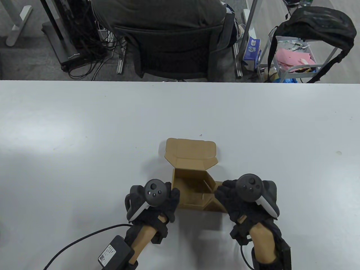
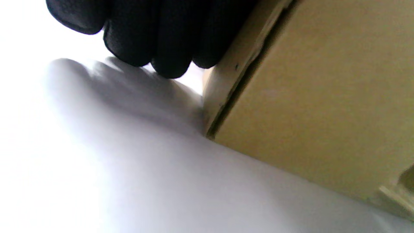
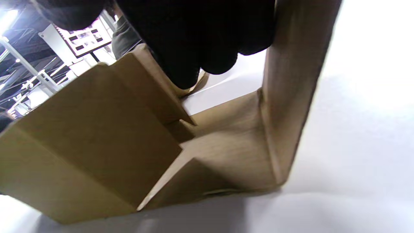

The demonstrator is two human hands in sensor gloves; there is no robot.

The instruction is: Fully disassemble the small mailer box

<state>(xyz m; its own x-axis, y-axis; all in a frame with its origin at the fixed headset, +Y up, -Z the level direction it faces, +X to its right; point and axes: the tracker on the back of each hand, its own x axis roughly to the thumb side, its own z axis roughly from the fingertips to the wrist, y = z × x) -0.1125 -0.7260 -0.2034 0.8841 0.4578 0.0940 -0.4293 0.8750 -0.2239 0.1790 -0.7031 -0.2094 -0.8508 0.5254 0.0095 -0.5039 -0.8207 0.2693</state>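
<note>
A small brown cardboard mailer box (image 1: 191, 185) stands on the white table (image 1: 84, 135) near the front edge, its lid flap (image 1: 191, 150) folded up and back. My left hand (image 1: 168, 197) rests against the box's left wall; its fingertips (image 2: 168, 64) hang beside the wall's outer face (image 2: 307, 106). My right hand (image 1: 225, 194) grips the box's right side panel, which is pulled outward; in the right wrist view its fingers (image 3: 200, 48) reach down inside the unfolded panel (image 3: 291, 97).
A black office chair (image 1: 174, 47) with a seated person is beyond the table's far edge. A cart (image 1: 298, 56) with a black bag stands at the back right. A black cable and adapter (image 1: 112, 250) lie by my left forearm.
</note>
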